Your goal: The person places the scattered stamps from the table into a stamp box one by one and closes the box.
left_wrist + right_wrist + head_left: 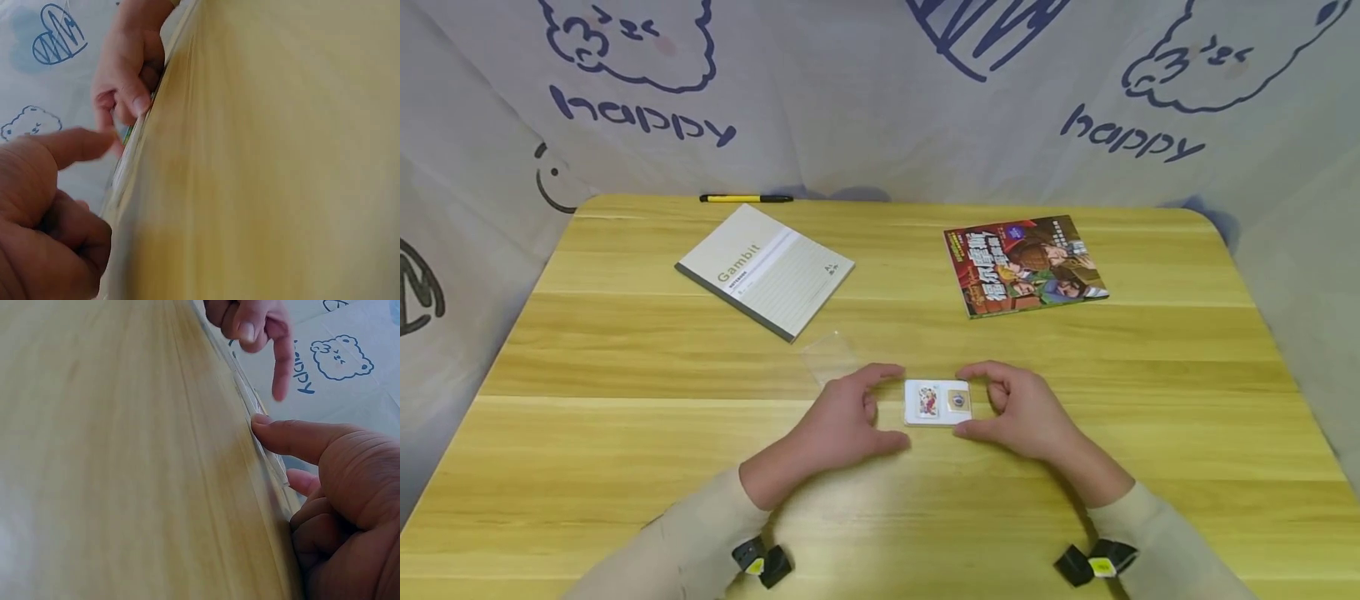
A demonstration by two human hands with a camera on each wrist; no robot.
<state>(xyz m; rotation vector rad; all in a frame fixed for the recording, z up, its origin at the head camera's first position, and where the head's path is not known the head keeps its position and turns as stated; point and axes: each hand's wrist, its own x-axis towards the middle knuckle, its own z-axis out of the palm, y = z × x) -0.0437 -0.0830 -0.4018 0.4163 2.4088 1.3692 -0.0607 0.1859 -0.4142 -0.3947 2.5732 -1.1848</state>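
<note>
A small flat clear case (937,417) with a white backing lies on the table. It shows two little items, a colourful picture (928,402) and a tan square (958,401) with a dark round motif. My right hand (1022,408) holds the case's right end, thumb on the near edge and index finger at the far edge; the thumb (275,434) shows against the rim in the right wrist view. Beside the case's left end, my left hand (846,417) has thumb and index finger spread apart, holding nothing, its other fingers bent in.
A transparent sheet or cover (829,354) lies just beyond my left hand. Farther back are a Gambit notebook (767,271), a yellow-and-black pen (745,198) at the table's far edge, and a colourful illustrated book (1026,267). A drawn-on white cloth (850,100) hangs behind the table.
</note>
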